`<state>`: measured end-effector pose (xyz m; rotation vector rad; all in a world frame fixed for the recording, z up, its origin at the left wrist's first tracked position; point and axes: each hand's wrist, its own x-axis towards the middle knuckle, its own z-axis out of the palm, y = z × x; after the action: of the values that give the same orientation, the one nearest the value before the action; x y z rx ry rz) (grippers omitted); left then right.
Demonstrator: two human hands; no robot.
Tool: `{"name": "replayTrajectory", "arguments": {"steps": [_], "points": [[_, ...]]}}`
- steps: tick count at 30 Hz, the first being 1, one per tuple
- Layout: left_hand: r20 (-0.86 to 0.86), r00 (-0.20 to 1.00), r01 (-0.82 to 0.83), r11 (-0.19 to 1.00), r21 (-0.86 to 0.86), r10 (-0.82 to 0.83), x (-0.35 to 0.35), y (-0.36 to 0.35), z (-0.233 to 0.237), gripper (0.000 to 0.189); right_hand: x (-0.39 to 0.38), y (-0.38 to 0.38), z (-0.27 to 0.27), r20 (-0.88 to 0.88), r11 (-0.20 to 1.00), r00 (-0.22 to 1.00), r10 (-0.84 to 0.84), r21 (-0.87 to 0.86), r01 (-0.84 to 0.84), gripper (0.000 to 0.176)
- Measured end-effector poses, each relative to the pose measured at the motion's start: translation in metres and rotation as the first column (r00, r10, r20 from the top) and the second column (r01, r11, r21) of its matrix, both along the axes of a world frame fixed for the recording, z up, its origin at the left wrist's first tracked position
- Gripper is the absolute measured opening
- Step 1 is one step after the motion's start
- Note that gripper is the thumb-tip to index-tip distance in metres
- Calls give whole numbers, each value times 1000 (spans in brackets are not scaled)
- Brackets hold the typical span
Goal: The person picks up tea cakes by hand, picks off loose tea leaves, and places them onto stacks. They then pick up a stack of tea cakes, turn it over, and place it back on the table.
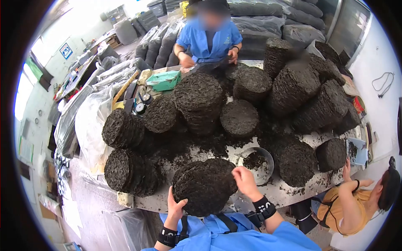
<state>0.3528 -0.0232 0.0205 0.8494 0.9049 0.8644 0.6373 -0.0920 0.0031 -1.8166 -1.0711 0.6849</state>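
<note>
Dark round stack of pressed leafy discs (pixel 205 186) sits on its side at the near edge of a pale worktable (pixel 284 192), right in front of the person in the blue jacket, with its flat, flaky face turned up toward the camera. The left hand (pixel 176 207) cups the stack's lower left edge: its fingers are wrapped against the side and the thumb is raised along the rim, so it holds the bundle rather than merely touching it. The right hand (pixel 245 180) rests at the upper right rim, its fingers (pixel 238 172) bent and held close together on the top disc. Whether they pinch a disc's edge or only press on it cannot be told from this view. A black strap (pixel 264 206) circles each wrist. Judging by this, the step in hand is steadying and squaring the stack between both hands. Any shift from here would call for even pressure from both sides, since the discs look brittle and shed flakes. Just beyond the right hand stands a shallow round metal bowl (pixel 251 149) holding dark crumbs, and loose crumbs (pixel 188 146) cover much of the table. Many similar dark cylindrical stacks (pixel 199 100) are piled further back. A second person in blue (pixel 209 37) works at the far side, and a person in a yellow top (pixel 343 209) sits at the right.
</note>
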Motion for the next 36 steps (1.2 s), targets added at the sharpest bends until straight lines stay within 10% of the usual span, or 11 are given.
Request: {"name": "replayTrajectory", "arguments": {"steps": [4,6,8,12,16,18,20,24,30,33,36], "points": [[29,999,-33,999,21,33,3,-1,5,86,34,-14,-43,445,960,874,-195,-96,263,25],[37,998,-55,997,-62,57,4,-2,5,85,28,-12,-26,86,984,986,-141,-102,149,45],[55,997,-59,997,-55,62,1,0,-15,85,9,-6,-29,-540,994,836,-99,-6,114,50],[32,998,46,998,-49,-45,3,10,-10,85,-52,11,0,-83,997,995,59,50,-55,64],[-284,951,111,993,-39,-118,-4,13,33,85,-64,30,14,-84,994,991,106,-6,-106,67],[-174,985,11,1000,-23,-15,-16,15,23,82,-68,37,18,-26,987,987,161,13,-161,63],[-180,981,-64,997,45,71,-41,25,21,71,-70,45,26,-349,980,917,195,23,-199,56],[63,841,-542,832,119,538,-108,68,68,45,-52,50,1,-295,989,944,149,57,-138,40],[277,656,-746,658,100,702,-191,128,75,39,-27,25,-75,-442,972,882,166,-77,-222,26],[-299,643,-714,693,99,705,-210,143,21,50,-49,20,-18,-157,936,947,281,-171,-306,36],[-228,660,-717,691,93,716,-199,132,42,55,-50,22,-9,-131,925,944,303,-200,-324,35]]}}
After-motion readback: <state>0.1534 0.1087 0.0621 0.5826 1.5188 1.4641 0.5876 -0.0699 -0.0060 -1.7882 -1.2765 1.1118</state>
